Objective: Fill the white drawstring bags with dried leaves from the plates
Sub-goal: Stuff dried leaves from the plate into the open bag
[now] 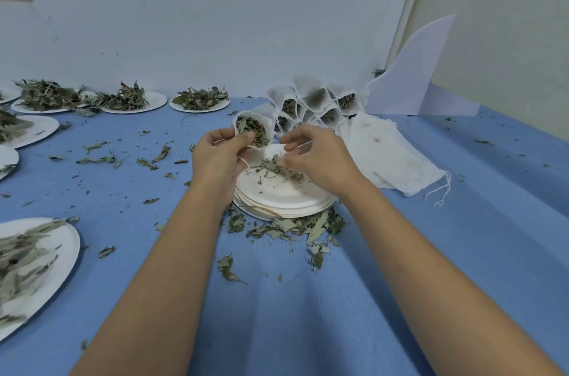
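Blue tablecloth [400, 283] lay littered with leaf crumbs. From my remote seat I watched the left hand [220, 157] grip a white drawstring bag [268, 126] by its lower edge, just above the far rim of a stack of paper plates [277, 195] — mouth tilted toward the camera, packed with dried leaves [254, 129]. The right hand [317, 157] hung over the loose leaves [278, 168] on the top plate, fingers curled, tips close together — whether they pinched anything I could not tell. Filled bags [311, 101] clustered behind, empty bags [385, 154] beside them.
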A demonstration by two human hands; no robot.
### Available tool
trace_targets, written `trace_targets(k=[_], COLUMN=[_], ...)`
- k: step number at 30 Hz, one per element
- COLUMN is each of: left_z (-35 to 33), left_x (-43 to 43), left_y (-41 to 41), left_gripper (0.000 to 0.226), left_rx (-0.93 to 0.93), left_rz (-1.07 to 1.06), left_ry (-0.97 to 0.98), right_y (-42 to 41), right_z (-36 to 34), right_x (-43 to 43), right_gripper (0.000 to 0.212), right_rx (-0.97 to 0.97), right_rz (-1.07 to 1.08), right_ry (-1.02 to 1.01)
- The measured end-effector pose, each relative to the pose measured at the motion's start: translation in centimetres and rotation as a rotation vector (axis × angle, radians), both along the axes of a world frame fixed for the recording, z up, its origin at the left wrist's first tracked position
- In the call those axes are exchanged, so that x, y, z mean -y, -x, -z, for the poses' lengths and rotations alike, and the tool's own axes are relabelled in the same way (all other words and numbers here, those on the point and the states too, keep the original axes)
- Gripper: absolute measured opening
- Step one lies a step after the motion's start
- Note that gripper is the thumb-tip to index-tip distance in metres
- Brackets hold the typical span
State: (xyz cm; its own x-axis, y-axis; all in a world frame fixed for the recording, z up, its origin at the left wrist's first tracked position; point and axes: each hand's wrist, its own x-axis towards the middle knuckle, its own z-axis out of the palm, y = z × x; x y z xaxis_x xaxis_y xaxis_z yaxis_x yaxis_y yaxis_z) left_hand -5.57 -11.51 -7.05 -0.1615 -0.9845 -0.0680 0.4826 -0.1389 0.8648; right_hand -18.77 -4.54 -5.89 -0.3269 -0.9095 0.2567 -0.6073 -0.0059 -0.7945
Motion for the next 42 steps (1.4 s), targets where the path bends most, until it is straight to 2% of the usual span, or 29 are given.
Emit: trace_targets(k=[2,4,6,8,11,13,16,20,22,25,27,31,36,42], left_z=[0.0,0.0,0.2,0.5,0.7,0.6,0.5,0.4,0.4,0.6,0.6,0.7,0.8,0.8], left_x=[0.2,0.3,0.4,0.3,0.2,0.2,0.2,0.3,0.3,0.3,0.4,0.4,0.4,0.4], left_y=[-0.1,-0.1,0.0,0.3,0.6,0.7,0.6,0.4,0.4,0.5,0.5,0.4,0.4,0.5], left_gripper=[0.024,0.025,0.025,0.024,0.022,0.021,0.02,0.019,0.019,0.018,0.018,0.018,0.018,0.017], left_rx=[-0.002,0.054,0.171,0.254,0.256,0.25,0.239,0.234,0.234,0.23,0.234,0.232,0.233,0.24], left_rz=[-0.011,-0.054,-0.126,-0.17,-0.144,-0.128,-0.126,-0.136,-0.126,-0.112,-0.116,-0.113,-0.105,-0.099], left_ry=[0.01,0.051,0.113,0.145,0.121,0.107,0.095,0.102,0.102,0.094,0.091,0.087,0.081,0.068], right_y=[0.0,0.4,1.0,1.4,1.0,0.5,0.1,0.4,0.6,0.4,0.2,-0.3,-1.1,-1.8], right_z=[-0.1,-0.7,-1.5,-2.2,-1.9,-1.2,-0.2,0.1,0.3,0.7,1.0,1.3,1.1,1.6], right_x=[-0.1,-0.3,-0.7,-1.0,-0.9,-0.3,0.4,0.4,0.4,0.2,0.2,0.6,0.7,0.9], right_gripper=[0.027,0.024,0.03,0.042,0.046,0.042,0.042,0.048,0.048,0.043,0.04,0.039,0.034,0.032], right_rx=[0.03,-0.068,-0.167,-0.168,-0.247,-0.23,-0.101,-0.265,-0.385,-0.405,-0.493,-0.737,-0.731,-0.843], right_rz=[0.024,0.062,0.089,0.051,-0.001,0.024,0.025,-0.001,-0.101,-0.295,-0.334,-0.302,-0.302,-0.172], right_ry=[0.058,0.05,-0.075,-0.287,-0.483,-0.417,-0.232,-0.082,-0.082,-0.14,-0.158,-0.206,-0.283,-0.205])
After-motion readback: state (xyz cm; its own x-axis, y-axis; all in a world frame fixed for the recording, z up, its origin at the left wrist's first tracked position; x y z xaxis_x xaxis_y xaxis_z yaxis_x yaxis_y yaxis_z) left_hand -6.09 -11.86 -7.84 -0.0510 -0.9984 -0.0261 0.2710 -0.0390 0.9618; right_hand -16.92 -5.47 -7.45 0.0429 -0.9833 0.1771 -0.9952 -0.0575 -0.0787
